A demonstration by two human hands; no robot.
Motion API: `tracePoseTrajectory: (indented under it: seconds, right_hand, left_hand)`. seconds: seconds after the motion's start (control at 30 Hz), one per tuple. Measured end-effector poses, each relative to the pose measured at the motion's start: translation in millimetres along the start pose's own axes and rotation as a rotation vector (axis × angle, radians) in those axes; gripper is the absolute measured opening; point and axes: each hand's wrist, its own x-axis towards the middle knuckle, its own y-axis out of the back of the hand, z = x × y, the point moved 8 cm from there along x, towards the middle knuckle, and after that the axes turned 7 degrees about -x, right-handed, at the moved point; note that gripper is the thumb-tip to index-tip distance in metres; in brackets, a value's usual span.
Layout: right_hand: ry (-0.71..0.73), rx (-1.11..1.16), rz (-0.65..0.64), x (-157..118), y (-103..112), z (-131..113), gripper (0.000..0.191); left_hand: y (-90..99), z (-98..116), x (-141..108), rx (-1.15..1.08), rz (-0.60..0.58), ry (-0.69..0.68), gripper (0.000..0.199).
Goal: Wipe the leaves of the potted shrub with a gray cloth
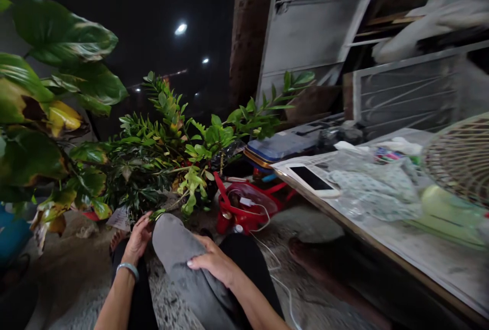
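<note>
Across my lap lies a long grey cloth piece with a rounded far end, perhaps a trouser leg. My right hand grips it about midway, thumb on top and fingers over the far side. At its far left end is my left hand, a bracelet on the wrist. Those fingers are curled together beside the cloth's edge, under the plant leaves; what they hold, if anything, is hidden. My knees in black trousers show beneath.
Leafy plants crowd the front and left. A red bag with a white cable sits on the floor. At right, a table carries a white phone, patterned cloth and a fan. Another person's leg extends below it.
</note>
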Motion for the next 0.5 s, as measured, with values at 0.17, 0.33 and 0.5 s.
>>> tracePoseTrajectory:
  seconds: [0.17, 0.33, 0.5]
  right_hand:
    - [0.105, 0.106, 0.101, -4.7, -1.3, -44.7, 0.032]
    - [0.329, 0.282, 0.343, 13.3, 20.4, -130.1, 0.040]
    - [0.167, 0.288, 0.317, 67.1, -10.6, -85.8, 0.038]
  left_hand:
    - [0.2, 4.1, -5.2, -0.134, -0.044, 0.004, 0.049]
    - [15.5, 30.0, -5.2, -0.319, 0.053, -0.087, 0.027]
    - [30.2, 37.2, 0.6, -0.394, 0.178, -0.055, 0.021]
